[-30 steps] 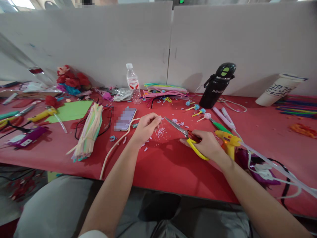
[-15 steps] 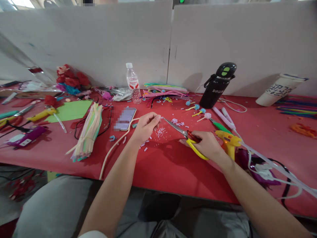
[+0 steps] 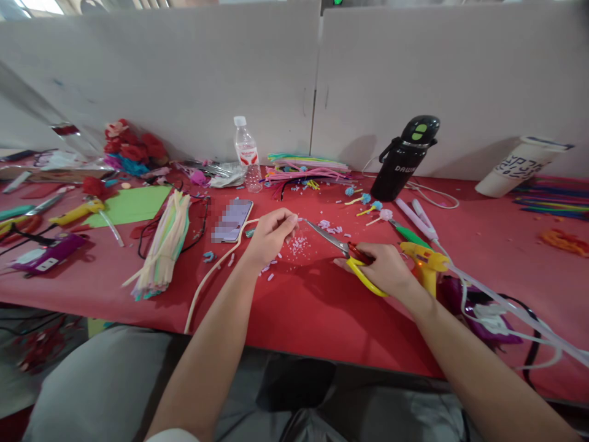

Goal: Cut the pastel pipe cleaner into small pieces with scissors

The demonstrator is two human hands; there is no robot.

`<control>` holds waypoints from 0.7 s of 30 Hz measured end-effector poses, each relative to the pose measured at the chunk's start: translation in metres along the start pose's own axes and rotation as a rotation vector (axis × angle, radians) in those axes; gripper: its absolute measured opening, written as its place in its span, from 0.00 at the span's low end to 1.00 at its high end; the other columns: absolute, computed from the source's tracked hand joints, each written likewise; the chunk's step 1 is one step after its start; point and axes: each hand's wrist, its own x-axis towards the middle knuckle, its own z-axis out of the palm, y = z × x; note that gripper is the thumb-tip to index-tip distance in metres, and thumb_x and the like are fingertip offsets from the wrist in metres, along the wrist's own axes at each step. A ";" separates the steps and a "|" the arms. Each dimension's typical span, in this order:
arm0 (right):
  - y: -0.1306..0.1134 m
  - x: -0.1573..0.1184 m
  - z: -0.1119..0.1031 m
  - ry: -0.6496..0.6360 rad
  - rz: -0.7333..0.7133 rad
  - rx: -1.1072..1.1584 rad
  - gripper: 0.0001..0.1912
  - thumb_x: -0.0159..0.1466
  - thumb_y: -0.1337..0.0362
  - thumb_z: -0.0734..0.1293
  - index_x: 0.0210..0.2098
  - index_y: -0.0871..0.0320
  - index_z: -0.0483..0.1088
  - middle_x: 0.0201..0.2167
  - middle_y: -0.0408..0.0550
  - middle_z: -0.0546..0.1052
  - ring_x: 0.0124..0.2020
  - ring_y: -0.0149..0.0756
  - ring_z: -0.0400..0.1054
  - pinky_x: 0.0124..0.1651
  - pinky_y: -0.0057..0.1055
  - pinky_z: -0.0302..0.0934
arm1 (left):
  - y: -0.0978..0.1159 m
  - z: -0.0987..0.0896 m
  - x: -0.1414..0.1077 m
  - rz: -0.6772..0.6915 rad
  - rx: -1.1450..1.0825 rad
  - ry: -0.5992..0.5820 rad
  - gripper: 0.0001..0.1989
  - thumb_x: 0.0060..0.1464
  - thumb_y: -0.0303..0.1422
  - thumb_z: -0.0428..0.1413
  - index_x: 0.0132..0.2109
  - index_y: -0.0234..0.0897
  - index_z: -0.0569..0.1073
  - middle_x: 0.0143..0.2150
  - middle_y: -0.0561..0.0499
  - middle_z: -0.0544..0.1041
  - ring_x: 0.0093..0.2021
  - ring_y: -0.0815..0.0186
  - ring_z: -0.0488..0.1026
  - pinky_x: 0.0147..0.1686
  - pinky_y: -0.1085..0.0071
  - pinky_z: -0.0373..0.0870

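My left hand point(image 3: 277, 230) is closed in a pinch on a short lilac piece of pipe cleaner point(image 3: 300, 219), whose tip pokes out past the fingertips. My right hand point(image 3: 385, 269) is wrapped round the handles of scissors point(image 3: 334, 238) with a yellow and a red grip. Their blade tips point left and lie right by the lilac tip; whether they touch it I cannot tell. Below lies a scatter of fine lilac trimmings point(image 3: 299, 246). Several cut lilac pieces point(image 3: 326, 226) rest behind the blades. A cream pipe cleaner point(image 3: 205, 279) runs beside my left forearm.
A phone point(image 3: 234, 220) and a bundle of pastel pipe cleaners point(image 3: 164, 245) lie to the left. A plastic bottle point(image 3: 248, 156) and a black flask point(image 3: 404, 162) stand behind. At right are a yellow glue gun point(image 3: 427, 263), a green-handled tool point(image 3: 413, 234) and small pompom stems point(image 3: 380, 216).
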 end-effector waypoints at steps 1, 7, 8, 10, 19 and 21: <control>0.000 0.000 0.000 -0.003 0.002 0.004 0.26 0.56 0.45 0.67 0.18 0.58 0.55 0.16 0.37 0.53 0.22 0.27 0.43 0.22 0.26 0.41 | 0.000 0.000 0.000 -0.001 0.000 0.000 0.13 0.60 0.37 0.52 0.30 0.35 0.69 0.24 0.53 0.68 0.23 0.72 0.64 0.26 0.73 0.60; 0.000 0.000 -0.001 -0.007 0.013 -0.009 0.27 0.55 0.44 0.67 0.18 0.58 0.55 0.16 0.37 0.53 0.22 0.27 0.42 0.22 0.26 0.41 | -0.001 0.000 0.000 -0.011 0.003 0.011 0.13 0.60 0.38 0.52 0.30 0.35 0.68 0.25 0.53 0.68 0.23 0.72 0.64 0.26 0.73 0.60; -0.001 0.000 -0.001 -0.009 0.015 -0.007 0.27 0.55 0.44 0.67 0.18 0.58 0.54 0.16 0.37 0.53 0.21 0.27 0.43 0.22 0.26 0.41 | -0.001 0.000 0.001 -0.011 0.002 0.010 0.13 0.60 0.38 0.52 0.30 0.35 0.68 0.25 0.53 0.68 0.23 0.72 0.64 0.26 0.73 0.61; -0.001 -0.001 -0.001 -0.011 0.021 0.003 0.26 0.55 0.45 0.67 0.18 0.58 0.55 0.16 0.37 0.53 0.21 0.27 0.43 0.22 0.26 0.41 | -0.002 0.000 0.001 -0.005 0.006 0.012 0.13 0.60 0.38 0.52 0.30 0.35 0.68 0.25 0.53 0.68 0.24 0.72 0.64 0.26 0.73 0.61; -0.005 -0.001 -0.003 -0.014 0.038 0.058 0.25 0.54 0.48 0.69 0.19 0.58 0.55 0.17 0.37 0.53 0.21 0.26 0.44 0.21 0.25 0.41 | 0.002 0.000 -0.001 0.046 0.183 0.008 0.13 0.61 0.38 0.51 0.31 0.35 0.68 0.24 0.54 0.67 0.24 0.72 0.64 0.25 0.74 0.60; -0.005 -0.001 -0.003 -0.014 0.030 0.066 0.25 0.54 0.47 0.69 0.19 0.58 0.56 0.17 0.37 0.52 0.21 0.26 0.44 0.21 0.24 0.41 | 0.003 0.000 -0.001 0.065 0.219 0.007 0.13 0.61 0.37 0.51 0.31 0.35 0.68 0.24 0.54 0.67 0.24 0.72 0.63 0.25 0.74 0.60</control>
